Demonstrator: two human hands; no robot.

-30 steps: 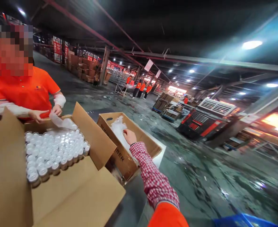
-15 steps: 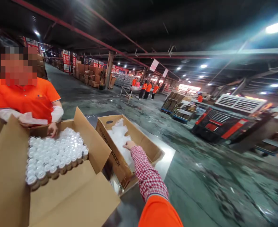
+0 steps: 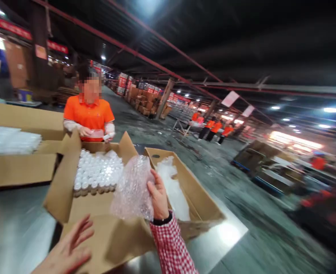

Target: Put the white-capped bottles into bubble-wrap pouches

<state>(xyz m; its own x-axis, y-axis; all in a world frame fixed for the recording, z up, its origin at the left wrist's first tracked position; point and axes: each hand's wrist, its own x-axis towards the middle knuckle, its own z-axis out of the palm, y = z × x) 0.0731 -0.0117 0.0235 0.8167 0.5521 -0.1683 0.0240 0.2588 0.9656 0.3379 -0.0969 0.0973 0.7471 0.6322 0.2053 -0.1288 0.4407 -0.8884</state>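
My right hand [image 3: 158,192] grips the edge of a clear bubble wrap bag [image 3: 133,188], held up between two cardboard boxes. My left hand [image 3: 71,247] is low at the left with fingers spread and nothing in it, over the near flap of the open cardboard box [image 3: 99,213]. Rows of small white-capped jars [image 3: 95,173] fill the far part of that box. To the right, a second open box [image 3: 205,198] holds more white, translucent wrap bags [image 3: 175,192]. The held bag hides part of the jar box's right side.
Across the boxes stands a co-worker [image 3: 89,116] in an orange shirt, holding something whitish. Another carton [image 3: 19,169] with white items sits at the left on the metal table [image 3: 16,220]. Carts [image 3: 271,167] and several people are farther off, right.
My right hand has come up out of the right box with a bubble wrap bag. My left hand has entered view. The view has turned left, and the co-worker's hands are away from the jars.
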